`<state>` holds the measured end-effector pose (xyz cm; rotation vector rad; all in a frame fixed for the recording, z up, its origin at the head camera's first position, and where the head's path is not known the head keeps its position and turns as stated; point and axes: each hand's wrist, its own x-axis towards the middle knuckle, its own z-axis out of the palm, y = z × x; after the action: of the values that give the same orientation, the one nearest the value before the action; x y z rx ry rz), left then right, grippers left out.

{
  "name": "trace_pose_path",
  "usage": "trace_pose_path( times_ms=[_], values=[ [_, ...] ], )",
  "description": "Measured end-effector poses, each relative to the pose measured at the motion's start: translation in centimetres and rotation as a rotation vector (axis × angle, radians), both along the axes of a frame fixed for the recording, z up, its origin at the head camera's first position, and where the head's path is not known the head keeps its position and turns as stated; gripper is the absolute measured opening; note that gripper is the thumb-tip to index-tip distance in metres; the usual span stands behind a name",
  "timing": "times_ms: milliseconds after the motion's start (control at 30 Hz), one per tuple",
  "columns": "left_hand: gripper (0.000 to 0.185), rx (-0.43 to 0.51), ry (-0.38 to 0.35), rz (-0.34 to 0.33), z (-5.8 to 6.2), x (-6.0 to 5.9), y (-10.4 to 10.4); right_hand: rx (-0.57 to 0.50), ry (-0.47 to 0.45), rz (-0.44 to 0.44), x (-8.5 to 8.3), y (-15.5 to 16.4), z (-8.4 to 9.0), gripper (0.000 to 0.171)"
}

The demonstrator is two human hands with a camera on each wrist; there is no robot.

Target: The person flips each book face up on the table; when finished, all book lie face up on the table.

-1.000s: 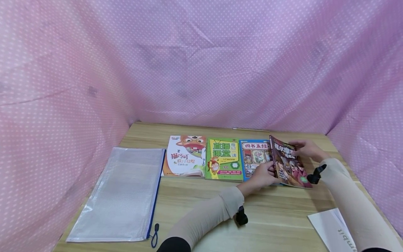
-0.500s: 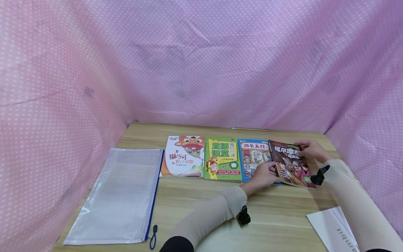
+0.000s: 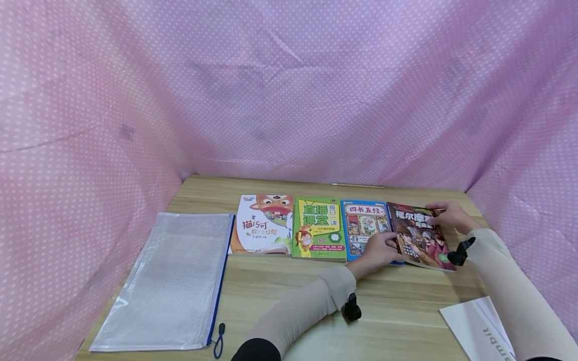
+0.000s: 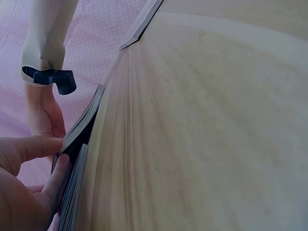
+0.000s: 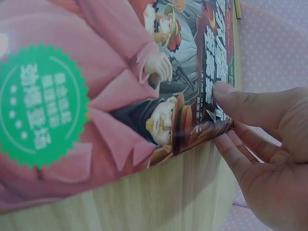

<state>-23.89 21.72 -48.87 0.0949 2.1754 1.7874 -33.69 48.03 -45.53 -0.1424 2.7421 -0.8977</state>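
Note:
A dark red comic-cover book (image 3: pixel 422 236) lies at the right end of a row of books, its left edge overlapping the blue book (image 3: pixel 365 224). My left hand (image 3: pixel 391 244) pinches its lower left edge, thumb above and fingers below (image 4: pixel 58 177). In the left wrist view the book's edge (image 4: pixel 83 126) is raised a little off the wooden table (image 4: pixel 202 125). My right hand (image 3: pixel 434 216) pinches the far right corner. The right wrist view shows its thumb on the cover (image 5: pixel 101 96) and its fingers (image 5: pixel 236 161) under the corner.
A green book (image 3: pixel 318 228) and a white and orange book (image 3: pixel 264 224) complete the row. A mesh zip pouch (image 3: pixel 176 278) lies at the left, a white sheet (image 3: pixel 478 328) at the front right and a pencil (image 3: pixel 356 185) at the back. Pink dotted cloth (image 3: pixel 289 90) surrounds the table.
The dark red book has tilted down from a steep angle to nearly flat beside the blue book. Both hands kept their hold and sank with it.

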Motion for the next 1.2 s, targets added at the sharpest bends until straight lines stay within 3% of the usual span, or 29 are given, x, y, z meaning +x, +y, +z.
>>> trace_pose_path(
  times_ms=[533, 733, 1200],
  values=[
    [0.06, 0.009, -0.001, 0.016, -0.5, -0.4, 0.8, -0.025, 0.024, -0.02, -0.2, 0.8, -0.3, 0.063],
    [0.06, 0.021, 0.0, 0.009, -0.9, -0.7, 1.0, -0.038, 0.013, 0.011, 0.4, 1.0, 0.0, 0.066],
    [0.057, 0.01, -0.024, 0.021, -0.1, -0.3, 1.0, -0.045, 0.005, 0.035, -0.2, 2.8, -1.3, 0.068]
  ],
)
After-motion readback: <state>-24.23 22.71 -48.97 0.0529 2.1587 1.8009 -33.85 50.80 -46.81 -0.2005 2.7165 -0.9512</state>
